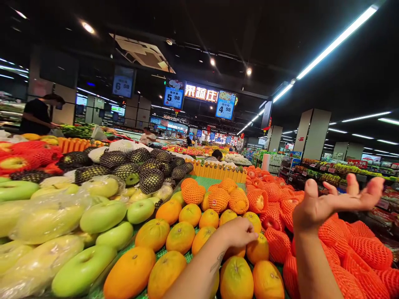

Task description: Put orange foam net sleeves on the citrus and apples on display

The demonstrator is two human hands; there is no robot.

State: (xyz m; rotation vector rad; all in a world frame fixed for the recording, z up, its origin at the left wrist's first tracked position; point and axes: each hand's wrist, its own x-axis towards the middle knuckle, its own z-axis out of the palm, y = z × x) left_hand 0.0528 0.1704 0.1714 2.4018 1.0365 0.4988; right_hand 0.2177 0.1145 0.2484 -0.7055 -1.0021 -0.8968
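Note:
My left hand (241,232) reaches in from the bottom over the oranges (181,237), back of the hand up. Its fingers are bent downward and pressed together near an orange (258,248); whatever they hold, if anything, is hidden. Whether that orange is touched I cannot tell. On the right, my right hand (330,203) is raised with the palm turned up, fingers spread and nothing in it. Below and behind it are apples in red foam nets (363,251). Several oranges in orange foam nets (218,199) sit at the back of the orange pile.
Green apples (103,216), some bagged, fill the left side. Behind them lies fruit in black nets (151,178). A small orange fence (218,171) edges the display. A person in black (37,112) stands far left. Price signs (225,105) hang overhead; shelves (330,170) stand right.

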